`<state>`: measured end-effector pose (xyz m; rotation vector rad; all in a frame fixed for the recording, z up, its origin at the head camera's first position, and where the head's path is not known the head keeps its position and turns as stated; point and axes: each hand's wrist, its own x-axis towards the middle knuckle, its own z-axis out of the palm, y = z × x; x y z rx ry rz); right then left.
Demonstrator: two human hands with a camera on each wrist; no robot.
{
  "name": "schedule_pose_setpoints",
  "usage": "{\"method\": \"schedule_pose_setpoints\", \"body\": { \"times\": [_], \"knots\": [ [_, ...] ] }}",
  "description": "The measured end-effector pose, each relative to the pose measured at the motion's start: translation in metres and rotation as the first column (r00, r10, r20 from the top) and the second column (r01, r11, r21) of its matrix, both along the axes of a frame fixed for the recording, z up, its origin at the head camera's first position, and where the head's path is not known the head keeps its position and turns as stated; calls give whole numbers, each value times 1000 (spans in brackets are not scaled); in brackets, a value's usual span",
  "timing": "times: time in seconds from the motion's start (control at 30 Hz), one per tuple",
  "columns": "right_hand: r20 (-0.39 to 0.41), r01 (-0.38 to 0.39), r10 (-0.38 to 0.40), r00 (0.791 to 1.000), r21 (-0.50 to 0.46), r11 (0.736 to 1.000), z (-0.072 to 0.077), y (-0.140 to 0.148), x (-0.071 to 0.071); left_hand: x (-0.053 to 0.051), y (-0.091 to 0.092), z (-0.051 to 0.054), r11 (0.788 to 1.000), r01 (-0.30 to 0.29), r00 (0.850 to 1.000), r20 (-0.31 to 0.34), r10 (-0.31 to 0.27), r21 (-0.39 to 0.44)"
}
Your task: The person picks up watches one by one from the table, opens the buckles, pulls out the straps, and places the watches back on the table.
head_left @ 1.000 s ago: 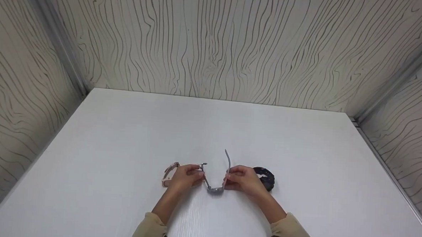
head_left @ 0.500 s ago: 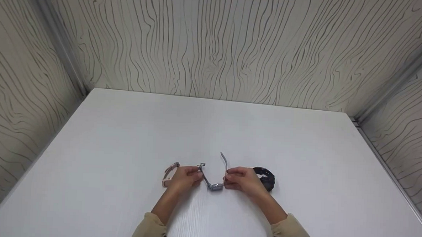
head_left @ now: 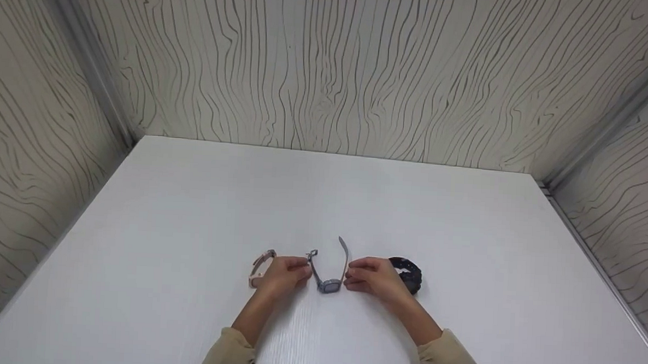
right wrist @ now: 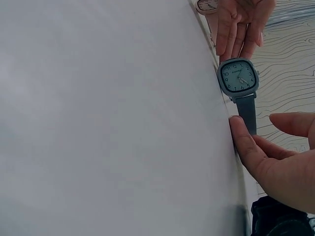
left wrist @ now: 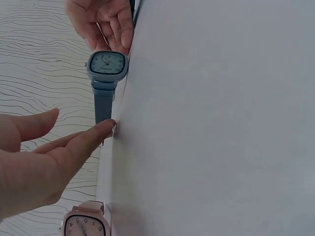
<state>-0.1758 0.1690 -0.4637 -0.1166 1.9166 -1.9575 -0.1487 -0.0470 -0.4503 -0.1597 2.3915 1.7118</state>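
Note:
A grey-blue wristwatch (head_left: 330,286) with a squarish dial stands on the white table, its unfastened strap spread in a V. My left hand (head_left: 285,275) is at the buckle half of the strap; in the left wrist view its straight fingers (left wrist: 86,142) reach the band and the thumb stands apart. On the other side, my right hand (head_left: 375,277) lies beside the holed strap half. The right wrist view shows that hand's fingers (right wrist: 248,147) extended along the band, thumb away from it. Whether the fingertips touch the strap is hard to tell.
A pink wristwatch (head_left: 255,280) sits just left of my left hand. Behind my right hand is a black wristwatch (head_left: 414,273), partly hidden by it. Wood-patterned panels (head_left: 329,67) enclose the white table (head_left: 323,198) at the back and sides.
The grey-blue watch has settled, its dial now facing up more. Its holed strap end has shifted left. My fingers have loosened from the strap, while both hands stay nearly in place.

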Motion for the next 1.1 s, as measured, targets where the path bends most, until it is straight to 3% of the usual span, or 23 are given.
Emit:
{"method": "schedule_pose_setpoints", "body": {
  "times": [0.17, 0.63, 0.87, 1.1],
  "knots": [
    [6, 12, -12, 1000, -2, 1000, 1, 0, 1, 2, 0, 2, 1000, 14, 1000, -2, -14, -5],
    [-6, 8, -8, 1000, 37, 999, 10, 3, 4, 3, 4, 10, 997, -47, 998, 33, 46, 55],
    [-59, 4, 2, 998, 111, 994, 27, 8, 6, 4, 5, 14, 982, -24, 1000, 5, 24, 185],
    [-134, 10, 7, 991, 125, 992, 44, 17, 8, 6, 7, 18, 958, -8, 999, -31, 18, 286]
  ]
}}
